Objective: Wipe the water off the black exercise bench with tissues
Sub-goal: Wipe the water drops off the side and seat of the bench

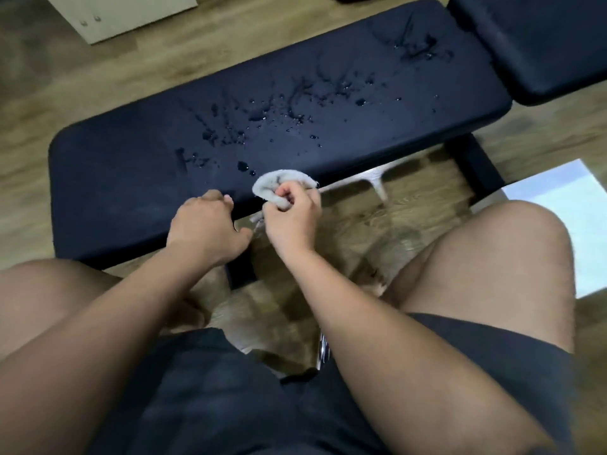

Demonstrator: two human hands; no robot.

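- Bench (131,178), black and padded, runs from 8 o'clock to 1 o'clock across the wooden floor (49,93) ahead of my knees.
- Water drops (262,116) dot its top toward 12 o'clock.
- My right hand (292,215) is clenched round a crumpled tissue (269,185) at the near edge.
- My left hand (203,224), just at 9 o'clock of it, rests loosely curled on that edge, gripping nothing.

Water drops (262,116) lie on the bench (131,165); tissue (279,183) seemingly at its near edge.
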